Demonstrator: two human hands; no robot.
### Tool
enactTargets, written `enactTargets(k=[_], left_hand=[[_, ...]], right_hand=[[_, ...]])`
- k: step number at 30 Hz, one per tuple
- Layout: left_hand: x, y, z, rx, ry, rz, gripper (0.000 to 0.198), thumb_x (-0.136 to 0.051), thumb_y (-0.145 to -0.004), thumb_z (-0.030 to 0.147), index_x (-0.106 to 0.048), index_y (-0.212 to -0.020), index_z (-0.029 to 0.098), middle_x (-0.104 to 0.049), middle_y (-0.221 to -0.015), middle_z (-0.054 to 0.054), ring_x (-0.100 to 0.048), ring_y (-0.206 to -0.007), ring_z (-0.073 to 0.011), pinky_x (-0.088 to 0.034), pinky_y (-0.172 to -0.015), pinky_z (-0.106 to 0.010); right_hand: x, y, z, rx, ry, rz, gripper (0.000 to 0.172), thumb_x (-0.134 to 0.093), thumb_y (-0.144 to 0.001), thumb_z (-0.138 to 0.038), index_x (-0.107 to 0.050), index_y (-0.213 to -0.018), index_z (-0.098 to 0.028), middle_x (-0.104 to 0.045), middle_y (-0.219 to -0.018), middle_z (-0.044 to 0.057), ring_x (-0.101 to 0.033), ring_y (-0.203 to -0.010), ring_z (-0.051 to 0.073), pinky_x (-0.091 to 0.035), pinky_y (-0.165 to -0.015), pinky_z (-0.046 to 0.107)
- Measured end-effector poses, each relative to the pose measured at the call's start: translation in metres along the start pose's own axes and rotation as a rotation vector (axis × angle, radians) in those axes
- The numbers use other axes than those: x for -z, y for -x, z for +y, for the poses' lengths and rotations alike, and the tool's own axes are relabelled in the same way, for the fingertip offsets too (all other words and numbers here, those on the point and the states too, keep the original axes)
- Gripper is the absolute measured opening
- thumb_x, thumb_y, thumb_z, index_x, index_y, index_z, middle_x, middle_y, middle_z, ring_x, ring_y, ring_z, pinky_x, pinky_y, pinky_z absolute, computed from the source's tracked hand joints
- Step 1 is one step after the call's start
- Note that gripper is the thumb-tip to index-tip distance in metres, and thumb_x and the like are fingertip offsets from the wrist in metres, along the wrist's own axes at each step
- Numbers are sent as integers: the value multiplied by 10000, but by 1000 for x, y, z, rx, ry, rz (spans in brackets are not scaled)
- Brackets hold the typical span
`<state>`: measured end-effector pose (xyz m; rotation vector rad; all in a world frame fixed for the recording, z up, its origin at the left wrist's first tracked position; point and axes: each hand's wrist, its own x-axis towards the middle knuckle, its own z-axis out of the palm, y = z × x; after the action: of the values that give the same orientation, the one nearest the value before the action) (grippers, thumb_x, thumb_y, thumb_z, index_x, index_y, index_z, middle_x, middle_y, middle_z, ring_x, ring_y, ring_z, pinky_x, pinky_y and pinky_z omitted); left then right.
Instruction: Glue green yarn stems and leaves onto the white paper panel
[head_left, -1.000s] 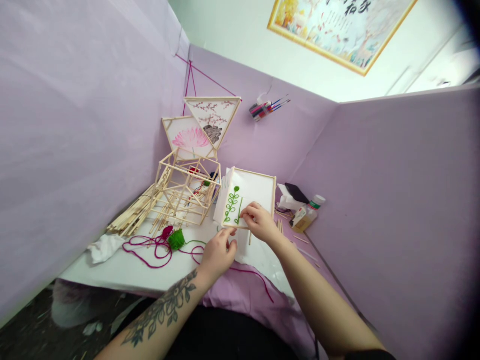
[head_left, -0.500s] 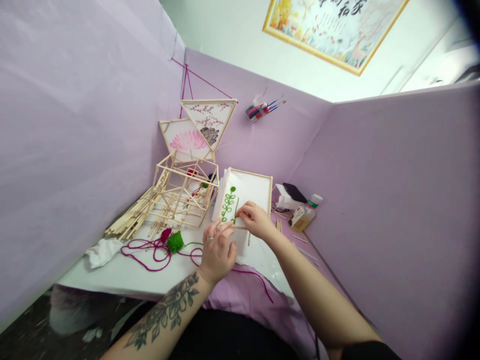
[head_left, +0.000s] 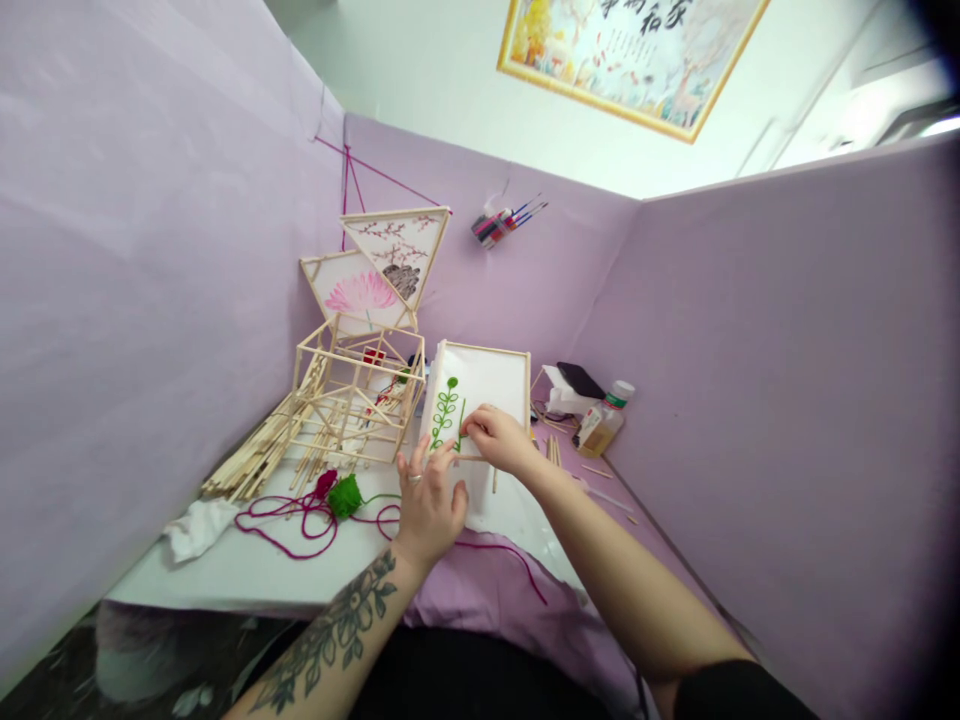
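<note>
A white panel in a thin wooden frame (head_left: 499,372) lies tilted on the table before me. On its left side is a leafy green yarn stem (head_left: 445,412) with a round top, and to the right of that runs a straight strand of green yarn (head_left: 462,410). My right hand (head_left: 498,438) pinches at this strand, its fingertips against the panel. Fingers apart, my left hand (head_left: 431,505) rests at the panel's near left edge, a ring on one finger. A green yarn ball (head_left: 345,496) sits to its left, a strand leading toward the hand.
Magenta yarn (head_left: 289,548) loops over the table's front left. Behind it stand a wooden stick frame (head_left: 360,345) and a pile of sticks (head_left: 251,455). Two painted panels (head_left: 405,250) lean at the back. At right are a bottle (head_left: 604,420) and a dark phone-like slab (head_left: 579,380).
The whole view has shifted slightly, so the scene sits a little further left. Both hands keep nearly the same places on the panel; the right fingers still pinch at the strand.
</note>
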<state>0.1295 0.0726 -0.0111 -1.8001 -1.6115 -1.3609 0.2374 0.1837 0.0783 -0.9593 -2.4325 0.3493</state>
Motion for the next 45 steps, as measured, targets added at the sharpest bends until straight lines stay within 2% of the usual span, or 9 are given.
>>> enactTargets(k=[7, 11, 24, 30, 38, 45], left_hand=[[-9, -3, 2, 13, -20, -27, 574, -490, -823, 121, -255, -1347, 104, -549, -1291, -203, -230, -1407, -344, -146, -1090, -653], [-11, -7, 3, 13, -14, -30, 589, -490, -821, 111, -232, -1350, 94, -553, -1285, -207, -210, -1414, -341, -163, -1085, -653], [-12, -11, 3, 13, 2, -29, 550, -475, -819, 99, -241, -1317, 95, -567, -1253, -206, -255, -1397, -347, -181, -1084, -639], [-13, -10, 2, -1, -5, -6, 548, -479, -814, 98, -250, -1312, 81, -586, -1227, -211, -282, -1383, -346, -193, -1077, -638], [-9, -11, 2, 2, 10, 51, 520, -491, -785, 84, -336, -1281, 97, -612, -1179, -191, -343, -1355, -315, -221, -1083, -595], [-11, -11, 2, -26, -19, -8, 512, -479, -791, 75, -328, -1280, 73, -606, -1210, -191, -319, -1364, -328, -197, -1091, -602]], right_hand=[[-1, -2, -1, 2, -47, 10, 210, -507, -824, -120, -701, -768, -176, -607, -802, 32, -555, -742, 147, -404, -705, 255], [-2, -2, -1, -15, -44, 17, 221, -501, -829, -127, -702, -756, -185, -611, -800, 33, -560, -754, 153, -404, -709, 260], [-3, -2, -3, -34, -107, 12, 220, -500, -817, -115, -705, -771, -183, -618, -813, 35, -552, -732, 147, -404, -699, 258], [-4, -1, -3, -62, -173, 17, 224, -493, -829, -118, -704, -837, -192, -602, -802, 18, -524, -705, 134, -389, -677, 250], [-2, 3, 1, -67, -167, 28, 210, -488, -817, -106, -680, -761, -171, -571, -777, 20, -522, -733, 141, -384, -699, 252], [-1, 3, 3, -72, -155, 17, 220, -497, -810, -96, -698, -757, -167, -593, -816, 34, -539, -756, 145, -393, -729, 261]])
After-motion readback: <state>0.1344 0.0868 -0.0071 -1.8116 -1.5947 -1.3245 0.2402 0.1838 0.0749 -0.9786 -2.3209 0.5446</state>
